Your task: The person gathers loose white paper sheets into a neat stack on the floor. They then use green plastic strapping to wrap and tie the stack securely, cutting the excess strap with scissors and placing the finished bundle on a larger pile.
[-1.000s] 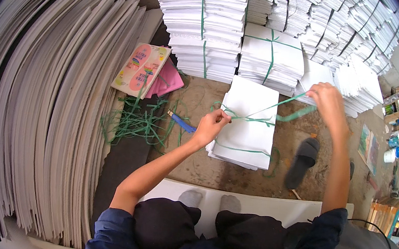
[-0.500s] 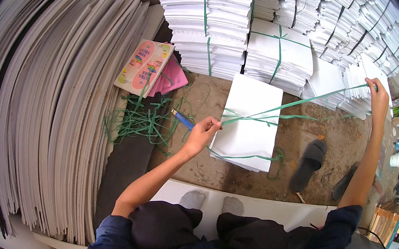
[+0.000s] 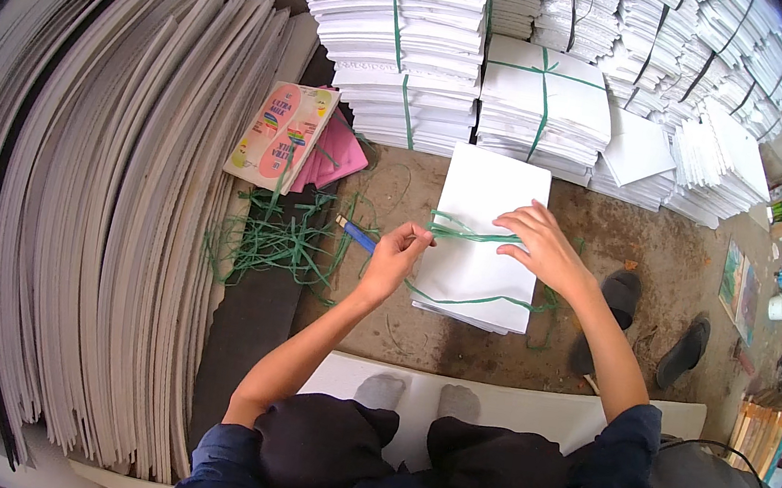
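A stack of white paper sheets (image 3: 475, 280) lies on the floor in front of me, with green plastic twine (image 3: 471, 236) across its middle and another strand over its near part. At the stack's left edge my left hand (image 3: 395, 256) pinches the twine between thumb and fingertips. Over the right half of the stack my right hand (image 3: 546, 251) is open, fingers spread and thumb apart, with the twine running in between them. A blue box cutter (image 3: 357, 234) rests just left of my left hand.
Loose green twine (image 3: 273, 240) lies tangled at left, below a pink printed carton sheet (image 3: 281, 136). Tall upright sheets (image 3: 119, 208) line the left side. Tied paper bundles (image 3: 412, 44) are piled at the back. Dark slippers (image 3: 684, 354) lie at right.
My right hand has come down from the far right, where it held the twine stretched out, to the stack, and its fingers have spread. My left hand keeps its pinch at the edge.
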The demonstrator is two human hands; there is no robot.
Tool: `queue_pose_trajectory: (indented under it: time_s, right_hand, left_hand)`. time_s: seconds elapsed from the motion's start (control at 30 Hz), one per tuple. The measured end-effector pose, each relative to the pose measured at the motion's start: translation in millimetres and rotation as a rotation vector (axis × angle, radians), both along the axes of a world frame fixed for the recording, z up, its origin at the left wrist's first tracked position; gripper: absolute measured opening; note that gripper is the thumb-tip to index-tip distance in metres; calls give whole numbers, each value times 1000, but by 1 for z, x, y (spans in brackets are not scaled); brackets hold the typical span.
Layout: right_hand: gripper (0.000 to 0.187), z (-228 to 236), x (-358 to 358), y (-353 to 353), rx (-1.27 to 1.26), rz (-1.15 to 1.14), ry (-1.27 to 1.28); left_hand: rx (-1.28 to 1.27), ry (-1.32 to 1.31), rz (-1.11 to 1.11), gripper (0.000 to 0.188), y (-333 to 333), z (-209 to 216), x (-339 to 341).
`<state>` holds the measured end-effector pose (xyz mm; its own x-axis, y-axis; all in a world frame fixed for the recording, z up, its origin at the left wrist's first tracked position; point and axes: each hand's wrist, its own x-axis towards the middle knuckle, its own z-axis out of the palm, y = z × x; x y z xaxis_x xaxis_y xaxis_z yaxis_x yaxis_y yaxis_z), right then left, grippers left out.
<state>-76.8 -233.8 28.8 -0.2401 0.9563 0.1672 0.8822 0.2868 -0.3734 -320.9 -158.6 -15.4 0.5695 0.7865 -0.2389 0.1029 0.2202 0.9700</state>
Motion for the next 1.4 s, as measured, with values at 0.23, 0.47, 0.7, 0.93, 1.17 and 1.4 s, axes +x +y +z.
queue_pose_trajectory:
  time_s: [0.23, 0.47, 0.7, 0.93, 1.17, 1.4]
  right_hand:
    - [18, 15, 21, -3, -302, -110, 171]
    - [12, 67, 98, -16, -405, -350, 554]
    - [27, 70, 276, -92, -10, -555, 1304]
    - [64, 3, 258, -101, -396, -1093, -721]
    - [45, 20, 18, -37, -91, -251, 46]
    - [13, -14, -4, -32, 153, -236, -36]
  left_hand:
    - [26, -16, -78, 24, -1, 8, 3]
    - [52, -70, 29, 26, 10, 15, -1]
    - [34, -84, 97, 26, 10, 14, -4]
    - [12, -114, 84, 25, 3, 14, -4]
    - [22, -127, 84, 25, 4, 16, 3]
    - [10, -120, 102, 25, 7, 14, 4]
